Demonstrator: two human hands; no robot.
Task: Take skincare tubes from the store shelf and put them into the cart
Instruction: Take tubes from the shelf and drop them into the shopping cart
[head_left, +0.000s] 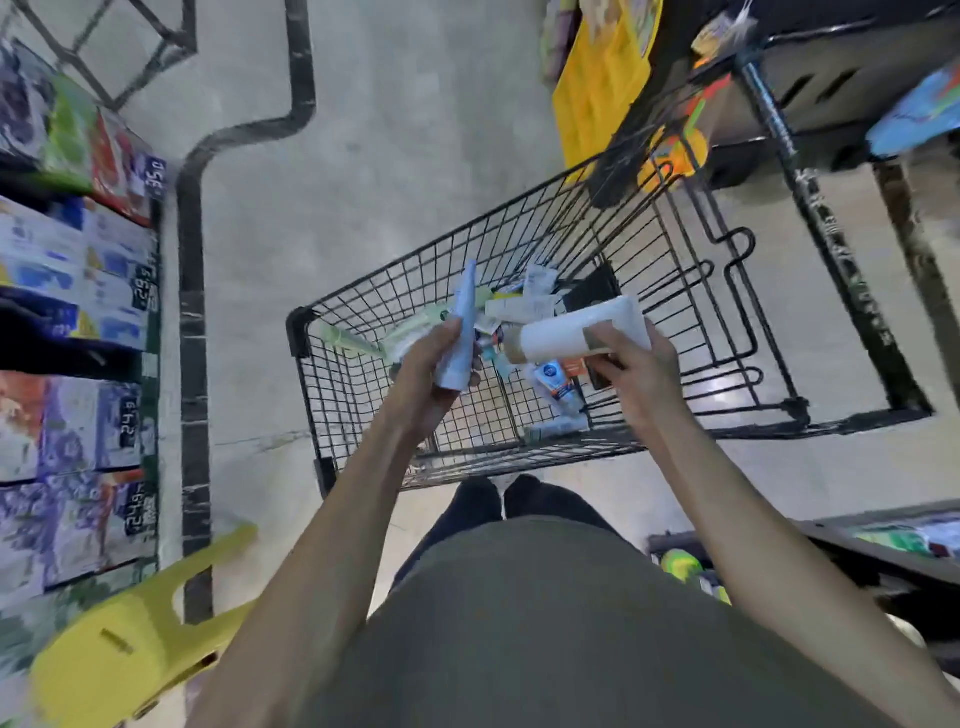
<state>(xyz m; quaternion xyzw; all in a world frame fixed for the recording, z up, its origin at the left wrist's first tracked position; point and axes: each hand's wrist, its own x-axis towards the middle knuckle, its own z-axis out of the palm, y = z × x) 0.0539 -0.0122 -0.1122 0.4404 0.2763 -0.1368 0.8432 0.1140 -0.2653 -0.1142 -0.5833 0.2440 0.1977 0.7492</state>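
Standing over the wire cart (332, 400), we grip a pale blue tube (462, 332) in our left hand (431, 374) and a white tube (576, 332) in our right hand (639, 364), both above the tubes lying inside.

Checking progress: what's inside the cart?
Inside the cart lie several tubes and small packs, heaped. The hands and their two tubes cover part of the pile.
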